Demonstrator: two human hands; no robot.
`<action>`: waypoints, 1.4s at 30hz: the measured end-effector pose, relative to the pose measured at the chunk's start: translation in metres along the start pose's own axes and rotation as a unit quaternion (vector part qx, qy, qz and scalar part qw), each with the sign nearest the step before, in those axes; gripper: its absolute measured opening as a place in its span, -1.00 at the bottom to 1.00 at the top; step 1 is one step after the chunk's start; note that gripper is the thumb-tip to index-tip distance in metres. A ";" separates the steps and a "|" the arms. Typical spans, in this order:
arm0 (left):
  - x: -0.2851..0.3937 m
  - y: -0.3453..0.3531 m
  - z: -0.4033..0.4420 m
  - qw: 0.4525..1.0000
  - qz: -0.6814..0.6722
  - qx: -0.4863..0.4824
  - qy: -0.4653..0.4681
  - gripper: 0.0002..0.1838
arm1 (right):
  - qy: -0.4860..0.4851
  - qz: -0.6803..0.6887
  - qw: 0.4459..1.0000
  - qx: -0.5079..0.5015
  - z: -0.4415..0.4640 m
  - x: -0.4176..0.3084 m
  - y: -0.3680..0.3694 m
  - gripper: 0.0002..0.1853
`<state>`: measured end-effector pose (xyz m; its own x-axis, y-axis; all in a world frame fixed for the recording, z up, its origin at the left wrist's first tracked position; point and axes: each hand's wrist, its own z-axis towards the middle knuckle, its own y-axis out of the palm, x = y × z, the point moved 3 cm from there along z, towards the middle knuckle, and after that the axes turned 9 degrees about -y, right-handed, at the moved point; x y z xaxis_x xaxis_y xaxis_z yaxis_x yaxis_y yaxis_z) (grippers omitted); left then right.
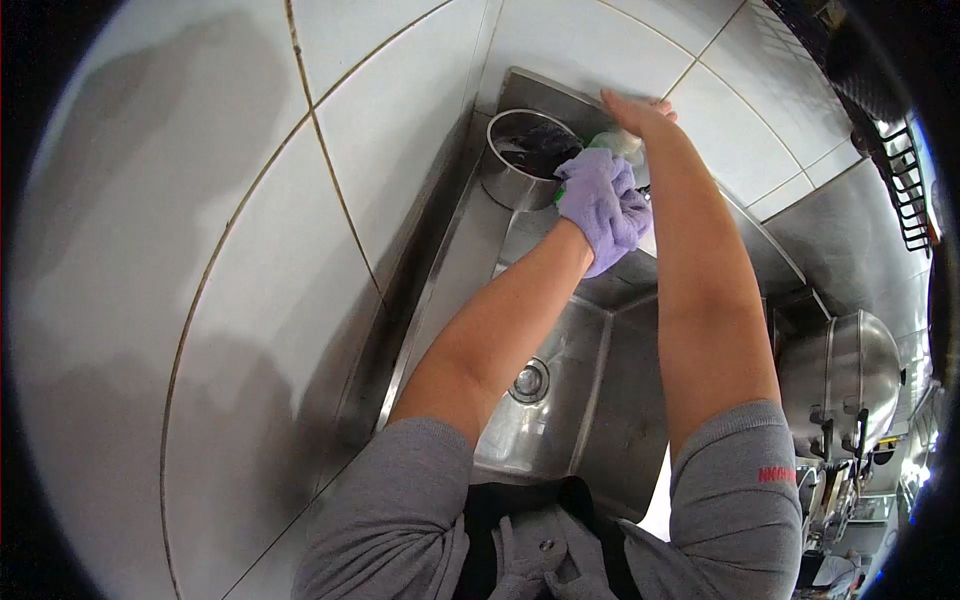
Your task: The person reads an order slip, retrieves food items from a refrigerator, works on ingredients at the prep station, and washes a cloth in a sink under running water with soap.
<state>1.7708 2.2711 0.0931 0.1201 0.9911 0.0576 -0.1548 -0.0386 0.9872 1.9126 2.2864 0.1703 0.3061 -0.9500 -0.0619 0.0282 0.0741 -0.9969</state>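
My left hand (pixel 603 212) is wrapped in or round a lavender cloth (pixel 598 185), which hides most of its fingers. It is over the far end of a steel sink (pixel 430 300), beside a round metal pot (pixel 515 190) holding something dark. Just beyond the cloth stands a clear container with green on it (pixel 615 143), partly hidden by my hands. My right hand (pixel 638 110) reaches farther, fingers stretched out near the tiled wall (pixel 570 40). I cannot tell whether it touches the wall. Nothing shows in it.
The sink basin with its round drain (pixel 530 381) lies beneath my forearms. Tiled wall runs close along the left. To the right are a large lidded steel pot (pixel 845 385) and a black wire rack (pixel 905 190). Another person (pixel 838 572) is visible far off at lower right.
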 end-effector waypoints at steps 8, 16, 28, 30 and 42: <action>0.003 -0.054 0.038 0.985 0.120 -0.120 -0.010 -0.85 | -0.009 0.055 0.998 0.021 -0.013 0.005 -0.003 0.27; -0.021 0.002 -0.005 0.996 0.023 0.056 -0.065 -0.70 | -0.080 0.076 0.993 0.035 -0.038 -0.001 -0.040 0.12; -0.053 -0.064 -0.139 0.947 0.010 0.320 -0.014 -0.72 | -0.121 0.335 0.895 0.267 -0.133 0.144 0.134 -0.60; -0.052 -0.113 -0.143 0.966 -0.157 0.205 -0.002 -0.70 | -0.146 0.284 0.890 0.325 -0.134 0.121 0.145 -0.51; -0.057 -0.073 -0.138 0.965 0.086 0.242 -0.055 -0.74 | -0.015 0.592 0.805 0.034 -0.184 0.117 0.260 -0.73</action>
<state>1.6403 2.2346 -0.0026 0.2405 0.9462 0.2166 0.2917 -0.2833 0.9136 1.7804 2.1384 -0.1050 0.1797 -0.1935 -0.9645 -0.2493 0.9395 -0.2350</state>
